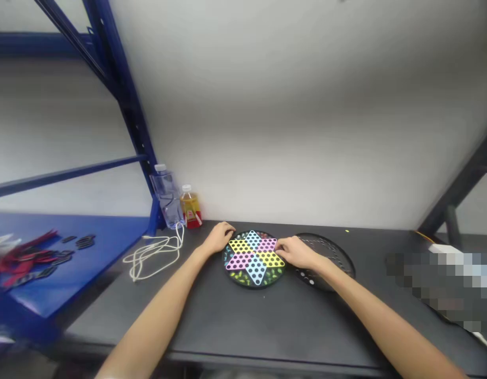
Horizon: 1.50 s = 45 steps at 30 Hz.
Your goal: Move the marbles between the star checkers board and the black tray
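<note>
Both grips spread, pinching nothing: left grip (218, 237) on the rim of the Chinese checkers board (243, 282) at ten o'clock, right grip (295, 252) over its three o'clock edge, beside a round black perforated disc (332, 253).

The head-worn camera is looking forward and down (its wide lens bending the blue shelving (122, 95)) at a Chinese checkers board (253, 258) on a dark workbench (243, 321) from fairly near.

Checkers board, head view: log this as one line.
left hand: round black star-patterned checkers board edge | right hand: on board | black disc: beside
</note>
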Tool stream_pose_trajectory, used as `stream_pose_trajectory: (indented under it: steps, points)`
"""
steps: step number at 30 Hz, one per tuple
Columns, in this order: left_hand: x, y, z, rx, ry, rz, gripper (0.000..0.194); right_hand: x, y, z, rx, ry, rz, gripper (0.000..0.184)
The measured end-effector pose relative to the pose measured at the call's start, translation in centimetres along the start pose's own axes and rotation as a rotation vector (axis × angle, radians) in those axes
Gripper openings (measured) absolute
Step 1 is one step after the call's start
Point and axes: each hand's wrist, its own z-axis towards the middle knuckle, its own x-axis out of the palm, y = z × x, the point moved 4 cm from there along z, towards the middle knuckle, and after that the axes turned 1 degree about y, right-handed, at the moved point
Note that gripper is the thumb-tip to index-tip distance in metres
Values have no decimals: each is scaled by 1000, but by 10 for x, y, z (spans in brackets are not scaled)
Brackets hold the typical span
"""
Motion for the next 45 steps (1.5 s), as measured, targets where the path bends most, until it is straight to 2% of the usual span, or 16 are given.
stream_pose_trajectory:
  steps: [2,5,8,10,12,16,19,23,26,29,33,36,38,41,43,45]
  points:
    - [0,0,0,12,-9,12,25,-2,-4,1,45,-59,156,18]
    - [1,-1,0,24,-11,19,26,-4,-18,1,188,-135,641,24]
    - [1,0,0,7,-4,21,26,0,-28,1,281,-56,1120,30]
    - [1,1,0,0,0,21,26,4,-31,1,322,-4,1209,37]
    - [1,1,0,-4,0,24,26,5,-34,1,359,-72,1087,43]
    - [0,0,0,17,-1,31,26,-3,-23,-3,242,-257,408,43]
    - [1,-1,0,21,4,35,27,-3,-11,-7,160,-159,7,30]
    - [2,-1,1,18,6,39,27,6,-7,-9,174,26,-187,27]
    - [2,0,1,20,7,35,27,11,-8,-7,174,53,-192,25]
    - [2,0,1,7,0,36,27,10,-12,-5,163,-19,-35,21]
    - [1,0,1,15,-17,24,26,3,-26,-3,259,-151,608,24]
    - [1,1,1,20,-17,13,25,2,-33,-3,353,-127,1159,25]
    - [2,2,1,14,-17,10,25,2,-33,-2,361,-88,1330,26]
    - [1,2,1,6,-18,6,25,5,-31,-2,403,-124,1216,40]
    - [0,1,1,11,-20,7,25,4,-28,-4,413,-216,902,48]
    - [-1,-1,0,20,-14,10,26,-1,-19,-6,337,-270,485,51]
